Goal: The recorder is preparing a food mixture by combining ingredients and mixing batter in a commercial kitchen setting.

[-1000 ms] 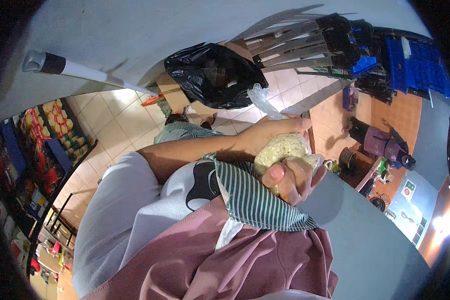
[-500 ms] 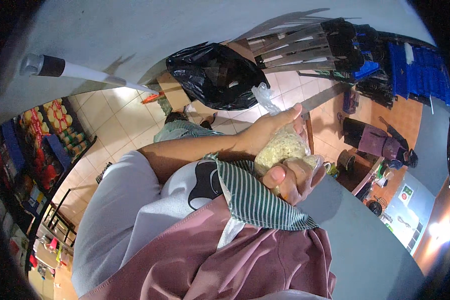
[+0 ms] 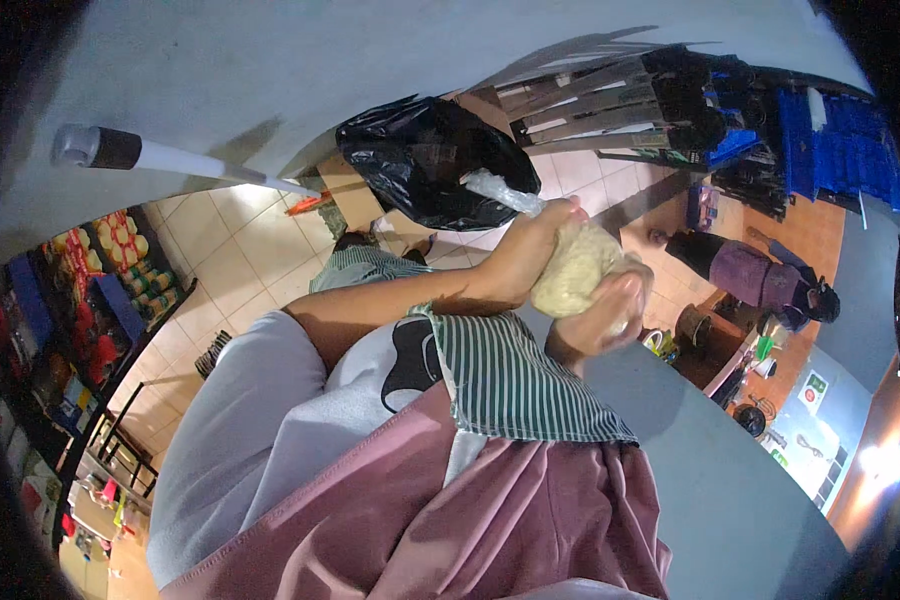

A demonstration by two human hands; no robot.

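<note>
Just right of centre, one clear plastic bag of pale-yellow contents; left hand, fingers closed round its neck; right hand, blurred, fingers curled on its lower side. Beyond: one black bin bag, one person, beige tiled floor.

The bag is between two hands. The left hand is on its left side, and the right hand is on its lower right side. The bag's top end pokes up past the left hand, in front of a bin bag. A carton is just left of the bin bag. Left of that, a pole slants down toward the floor. Far left, packs sit on a shelf. Another person is over on the right.
</note>
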